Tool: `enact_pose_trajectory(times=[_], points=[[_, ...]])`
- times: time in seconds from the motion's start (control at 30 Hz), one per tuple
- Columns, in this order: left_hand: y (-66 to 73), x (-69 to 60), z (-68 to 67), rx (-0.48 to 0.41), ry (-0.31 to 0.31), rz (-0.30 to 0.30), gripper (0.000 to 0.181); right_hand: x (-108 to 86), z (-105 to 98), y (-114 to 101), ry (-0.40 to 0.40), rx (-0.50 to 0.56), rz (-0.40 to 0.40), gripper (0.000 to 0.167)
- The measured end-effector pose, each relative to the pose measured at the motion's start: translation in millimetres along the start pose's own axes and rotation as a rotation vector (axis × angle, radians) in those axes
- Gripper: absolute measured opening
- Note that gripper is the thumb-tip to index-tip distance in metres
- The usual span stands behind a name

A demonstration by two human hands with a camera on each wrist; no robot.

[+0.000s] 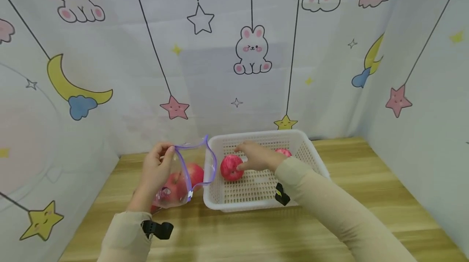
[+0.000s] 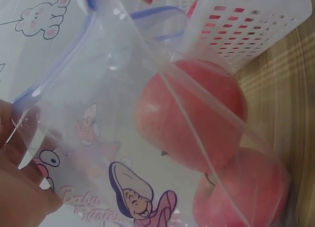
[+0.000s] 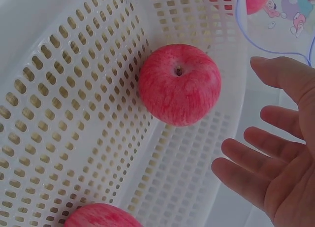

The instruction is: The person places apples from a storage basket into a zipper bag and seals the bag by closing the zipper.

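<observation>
Looking at a big white cloth backdrop (image 1: pixel 216 66) printed with bunnies, stars, moons and a rainbow, hung behind and on both sides of a wood-grain table (image 1: pixel 234 233). Can see a white mesh basket (image 1: pixel 256 204) towards the back of that table, and just to the left of it a clear zip bag (image 2: pixel 110 153) with a purple strip round a gaping mouth, plus cartoon figures and some pink lettering on the plastic.

On to the hands: seeing the left hand (image 1: pixel 156 168) at the mouth of the bag, thumb and fingers pinched together on the edge of the plastic. Then finding the right hand (image 1: pixel 258 157) over the basket, with fingers and thumb spread apart.

Next size down, spotting a red basket apple (image 3: pixel 179 86) at the left end of the basket, just beside the right hand and apart from the fingers in the right wrist view. Also spotting a second apple (image 1: pixel 283 153) further right in there, partly hidden by the right arm. Can make out at least an upper bagged apple (image 2: pixel 197 113) and a lower bagged apple (image 2: pixel 243 190) through the plastic, but can't tell the full count.

Smaller again, noticing black wrist gadgets (image 1: pixel 165 230) on both cuffs, and tiniest of all, a white slider (image 1: pixel 189 194) on the purple strip
</observation>
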State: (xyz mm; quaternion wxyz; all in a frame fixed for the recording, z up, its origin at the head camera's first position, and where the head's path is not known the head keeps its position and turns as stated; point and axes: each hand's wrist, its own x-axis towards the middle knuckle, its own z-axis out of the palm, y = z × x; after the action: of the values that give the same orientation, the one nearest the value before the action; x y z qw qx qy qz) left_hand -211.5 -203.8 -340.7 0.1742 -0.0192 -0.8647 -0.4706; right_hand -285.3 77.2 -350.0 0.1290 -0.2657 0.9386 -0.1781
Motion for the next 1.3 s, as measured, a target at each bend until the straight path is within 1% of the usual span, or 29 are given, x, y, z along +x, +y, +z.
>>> enact_pose_trajectory(times=[0.13,0.23,0.4,0.6,0.77,0.97,1.03,1.2,1.3], points=[[-1.3,-2.6,1.8,0.015,-0.025,-0.014,0.03,-1.5,3.0,2.2,-0.002,-0.017,-0.009,0.061],[-0.6,-3.3,3.2,0.014,-0.026,-0.019,0.028,-2.9,3.3,4.6,-0.002,-0.017,-0.017,0.061],[1.4,-2.7,4.7,0.006,-0.02,-0.024,0.028,-4.1,-0.2,7.8,0.001,-0.003,-0.005,0.06],[0.3,-3.2,5.0,-0.008,-0.041,-0.049,0.029,-5.9,-4.7,10.7,-0.016,-0.013,-0.018,0.06],[-0.6,-4.1,3.7,-0.011,-0.049,-0.053,0.028,-7.7,-5.7,14.1,-0.03,-0.015,-0.003,0.062],[2.5,-4.7,2.9,-0.02,-0.056,-0.063,0.026,-8.8,-4.5,15.7,-0.033,-0.012,0.013,0.063],[3.3,-5.0,3.1,-0.027,-0.054,-0.057,0.025,-8.8,-3.9,16.2,-0.03,-0.015,0.013,0.062],[4.0,-5.4,2.7,-0.027,-0.034,-0.016,0.023,-6.9,-4.2,16.0,-0.021,-0.009,0.009,0.064],[3.8,-5.7,1.8,-0.033,-0.029,-0.003,0.021,-4.8,-3.7,14.9,-0.021,0.001,0.011,0.066]])
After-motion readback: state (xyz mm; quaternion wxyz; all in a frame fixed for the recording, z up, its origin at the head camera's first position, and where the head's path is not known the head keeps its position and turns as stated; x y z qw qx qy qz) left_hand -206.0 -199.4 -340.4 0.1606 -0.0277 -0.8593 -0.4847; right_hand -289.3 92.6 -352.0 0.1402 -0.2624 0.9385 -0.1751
